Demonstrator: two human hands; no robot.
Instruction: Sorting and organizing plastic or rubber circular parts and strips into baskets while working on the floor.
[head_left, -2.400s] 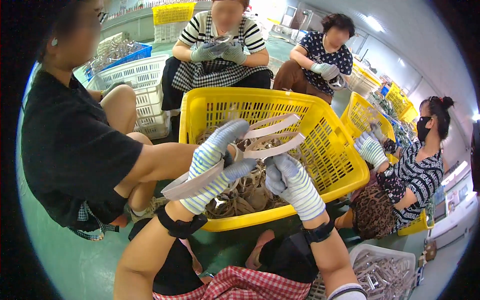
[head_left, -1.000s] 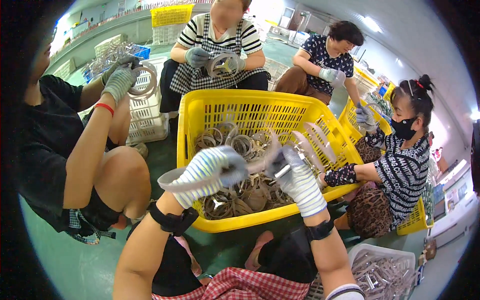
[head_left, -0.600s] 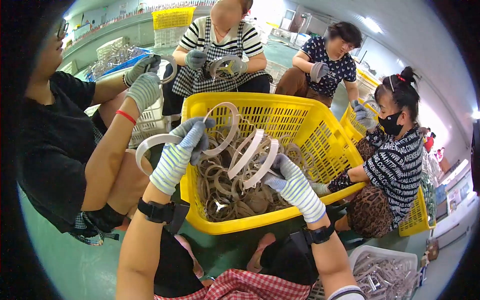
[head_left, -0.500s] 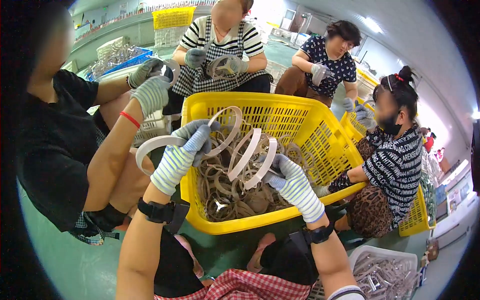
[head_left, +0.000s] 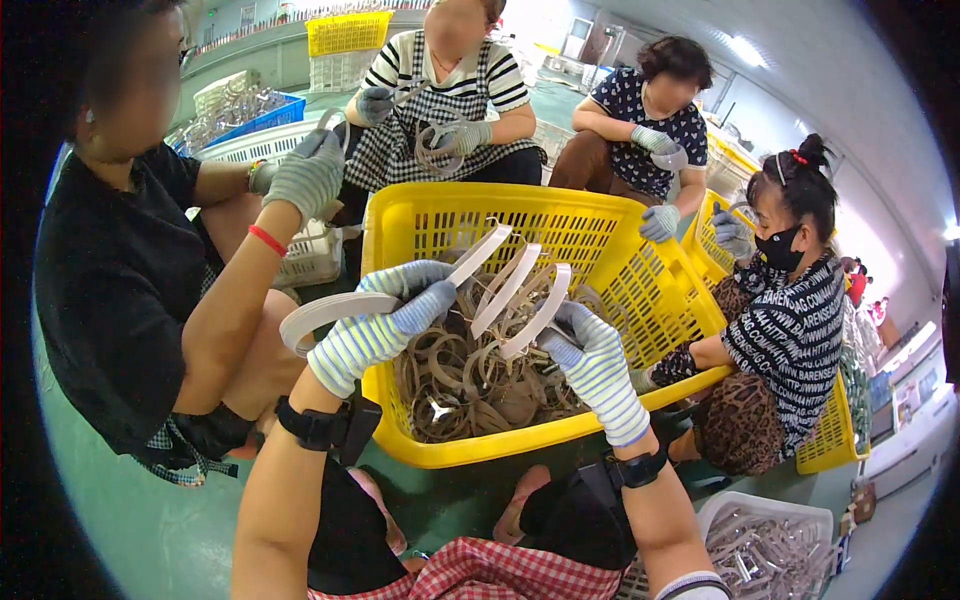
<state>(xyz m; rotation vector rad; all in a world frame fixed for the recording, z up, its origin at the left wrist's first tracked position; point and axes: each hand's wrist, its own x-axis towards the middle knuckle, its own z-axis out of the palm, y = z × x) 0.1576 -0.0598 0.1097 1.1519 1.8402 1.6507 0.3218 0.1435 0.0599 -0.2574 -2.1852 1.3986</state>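
My gloved left hand (head_left: pixel 385 325), closed, holds pale curved bands over a yellow basket (head_left: pixel 490 453). One thick curved band (head_left: pixel 335 312) sticks out past its wrist side; another band (head_left: pixel 480 256) rises from its fingertips. My gloved right hand (head_left: pixel 592 362) is closed at the lower ends of two upright pale bands, a nearer one (head_left: pixel 540 312) and one beside it (head_left: pixel 507 290). The left fingertips are close to these bands; whether they touch cannot be told. Below lies a pile of similar grey rings (head_left: pixel 480 385), some with three-spoked centres. My palms and the exact grip points are hidden.
Several gloved co-workers sit around the basket: one person (head_left: pixel 120 300) close on my left, two at the far side, one person (head_left: pixel 785 330) on my right. A white crate (head_left: pixel 770 505) of clear parts stands at lower right. A blue crate (head_left: pixel 255 120) is at far left.
My left hand has shifted slightly right, and its bands have swung closer to those in my right hand, which stays nearly still. The co-worker on my left has moved their head and hands.
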